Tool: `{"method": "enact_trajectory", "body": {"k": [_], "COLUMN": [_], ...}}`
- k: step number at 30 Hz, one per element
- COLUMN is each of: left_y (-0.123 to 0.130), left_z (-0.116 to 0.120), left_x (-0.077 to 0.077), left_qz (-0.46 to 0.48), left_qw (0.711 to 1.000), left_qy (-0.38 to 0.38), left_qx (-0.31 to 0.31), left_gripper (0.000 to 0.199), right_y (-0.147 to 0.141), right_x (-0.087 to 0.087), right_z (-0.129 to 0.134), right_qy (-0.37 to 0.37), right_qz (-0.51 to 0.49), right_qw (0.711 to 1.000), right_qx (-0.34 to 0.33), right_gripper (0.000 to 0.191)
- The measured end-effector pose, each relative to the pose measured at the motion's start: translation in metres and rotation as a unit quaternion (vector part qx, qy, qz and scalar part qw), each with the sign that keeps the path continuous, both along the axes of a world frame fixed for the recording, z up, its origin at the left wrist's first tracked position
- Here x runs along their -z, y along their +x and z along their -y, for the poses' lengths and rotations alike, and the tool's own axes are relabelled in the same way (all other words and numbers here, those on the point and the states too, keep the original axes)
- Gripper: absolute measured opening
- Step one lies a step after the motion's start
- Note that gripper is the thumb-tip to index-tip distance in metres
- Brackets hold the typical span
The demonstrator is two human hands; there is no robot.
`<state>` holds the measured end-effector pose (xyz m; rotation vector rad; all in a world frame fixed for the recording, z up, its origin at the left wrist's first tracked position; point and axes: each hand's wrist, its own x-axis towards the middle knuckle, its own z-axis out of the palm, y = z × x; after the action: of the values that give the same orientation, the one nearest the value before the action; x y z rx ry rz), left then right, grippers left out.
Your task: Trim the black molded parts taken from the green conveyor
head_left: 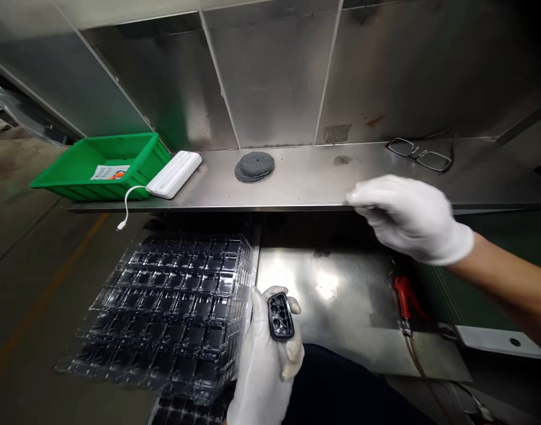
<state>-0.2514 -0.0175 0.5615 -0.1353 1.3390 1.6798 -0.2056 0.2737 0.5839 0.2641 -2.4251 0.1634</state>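
My left hand, in a white glove, grips a small black plastic shell shaped like a key fob case. Its hollow inner side, with round openings and ribs, faces up. Over the front edge of the metal shelf is my gloved right hand, slightly blurred, its fingers curled together. Whatever those fingers may hold is hidden. To the left of my left hand lies a stack of clear plastic trays with dark square pockets.
On the metal shelf are a green bin, a white power bank with a short cable, round grey pads and eyeglasses. A red air gun with a hose lies on the metal worktop at right.
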Motion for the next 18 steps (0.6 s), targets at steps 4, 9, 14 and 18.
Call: {"method": "enact_trajectory", "body": {"k": [4, 9, 14, 18], "left_y": [0.002, 0.004, 0.007, 0.009], "left_z": [0.005, 0.009, 0.005, 0.002], "left_x": [0.007, 0.014, 0.016, 0.02], "left_qz": [-0.043, -0.035, 0.019, 0.044], "left_qw": [0.999, 0.999, 0.999, 0.997], "left_qy": [0.002, -0.012, 0.011, 0.01], "left_qx": [-0.007, 0.006, -0.029, -0.054], "left_gripper": [0.073, 0.078, 0.074, 0.073], "right_y": [0.036, 0.07, 0.107, 0.133], "right_x": [0.012, 0.065, 0.118, 0.117], "right_z": [0.065, 0.131, 0.166, 0.185], "right_qy": [-0.366, -0.729, -0.914, -0.879], "right_qz": [0.026, 0.284, 0.194, 0.269], "right_qw": [0.93, 0.605, 0.31, 0.35], "right_qx": [0.005, 0.147, 0.175, 0.181], "right_gripper": [0.015, 0.056, 0.05, 0.054]}}
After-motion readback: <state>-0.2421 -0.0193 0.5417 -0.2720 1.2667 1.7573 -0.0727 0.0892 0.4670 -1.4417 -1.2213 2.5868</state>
